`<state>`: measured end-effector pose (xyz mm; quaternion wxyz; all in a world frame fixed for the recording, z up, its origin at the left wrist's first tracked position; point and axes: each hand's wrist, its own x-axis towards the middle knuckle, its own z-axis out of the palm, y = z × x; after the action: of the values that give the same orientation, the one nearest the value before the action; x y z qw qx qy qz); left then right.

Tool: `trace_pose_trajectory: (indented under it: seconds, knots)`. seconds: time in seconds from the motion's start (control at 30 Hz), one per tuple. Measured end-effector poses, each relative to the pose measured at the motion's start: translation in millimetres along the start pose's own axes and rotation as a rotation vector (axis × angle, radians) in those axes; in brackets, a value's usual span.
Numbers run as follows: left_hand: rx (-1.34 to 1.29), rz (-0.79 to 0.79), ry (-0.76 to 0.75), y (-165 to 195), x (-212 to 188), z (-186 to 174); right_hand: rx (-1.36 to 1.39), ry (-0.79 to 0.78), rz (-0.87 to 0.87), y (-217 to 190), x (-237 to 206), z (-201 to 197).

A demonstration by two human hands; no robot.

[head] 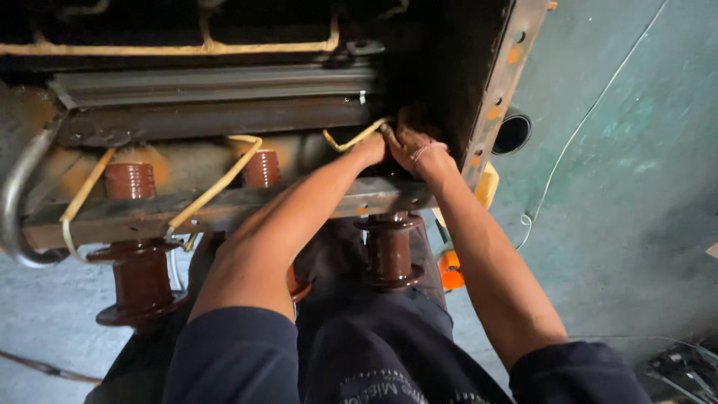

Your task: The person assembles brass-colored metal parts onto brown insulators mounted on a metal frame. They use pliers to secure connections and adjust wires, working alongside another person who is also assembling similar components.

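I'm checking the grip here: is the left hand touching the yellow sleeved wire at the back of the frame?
Touching. The head view shows the left hand closed over the near end of the yellow sleeved wire, with no gap between them; the right hand presses in alongside it.

A yellow sleeved lead (357,138) curves in a shallow loop just right of the frame's centre, grimy and bent. Its right end runs into dark shadow beside the rusty metal casing (497,82).

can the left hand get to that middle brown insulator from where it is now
Probably yes. The left hand is up at the yellow-sleeved lead, and the middle brown insulator sits just beside the forearm with nothing between.
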<state>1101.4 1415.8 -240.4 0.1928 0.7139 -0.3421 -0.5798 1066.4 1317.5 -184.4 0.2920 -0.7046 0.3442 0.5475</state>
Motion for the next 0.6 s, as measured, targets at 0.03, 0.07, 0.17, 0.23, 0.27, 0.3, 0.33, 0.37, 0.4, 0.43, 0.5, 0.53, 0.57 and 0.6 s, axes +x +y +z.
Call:
trace_pose_trajectory:
  seconds: [0.03, 0.07, 0.17, 0.23, 0.27, 0.3, 0.33, 0.37, 0.4, 0.43, 0.5, 0.53, 0.57, 0.6]
  knots:
    - [-0.008, -0.004, -0.004, -0.5, 2.2, 0.7, 0.005, 0.015, -0.027, 0.9, -0.5, -1.7]
    - [-0.018, -0.003, -0.003, -0.1, 3.8, 0.9, 0.009, 0.026, -0.054, 1.5, -1.6, -2.2]
    - [-0.038, -0.015, -0.025, -0.7, 9.4, 6.3, 0.023, 0.064, -0.155, 3.3, -6.0, -1.9]
    - [-0.042, -0.013, -0.031, -3.3, 14.2, 11.5, 0.002, 0.150, -0.259, 2.3, -7.6, -1.4]
    - [-0.046, -0.009, -0.040, -4.8, 17.1, 15.0, -0.011, 0.208, -0.303, 1.8, -8.1, -1.3]
    - [-0.051, -0.020, -0.055, -6.8, 19.4, 18.4, -0.023, 0.261, -0.349, 1.7, -8.3, -1.4]
    - [-0.055, -0.022, -0.061, -8.3, 22.0, 21.4, 0.003, 0.178, -0.272, 1.6, -8.6, -1.6]
    - [-0.056, -0.024, -0.066, -9.8, 24.7, 23.1, 0.022, 0.111, -0.196, 1.4, -9.4, -3.2]
    - [-0.055, -0.027, -0.072, -10.9, 26.7, 24.6, 0.041, 0.050, -0.128, 2.1, -8.8, -3.5]
    - [-0.048, -0.023, -0.072, -12.7, 29.1, 24.9, 0.083, 0.057, -0.159, 2.9, -9.1, -4.4]
    - [-0.048, -0.019, -0.069, -15.8, 32.6, 27.2, 0.154, 0.058, -0.209, 5.1, -9.3, -5.2]
    - [-0.054, -0.028, -0.077, -17.5, 34.2, 28.8, 0.147, 0.099, -0.265, 5.8, -9.8, -5.7]
    - [-0.059, -0.032, -0.077, -19.1, 35.5, 30.1, 0.140, 0.147, -0.326, 6.7, -9.6, -5.6]
    - [-0.056, -0.038, -0.074, -20.4, 37.2, 30.5, 0.129, 0.204, -0.393, 8.2, -8.4, -5.3]
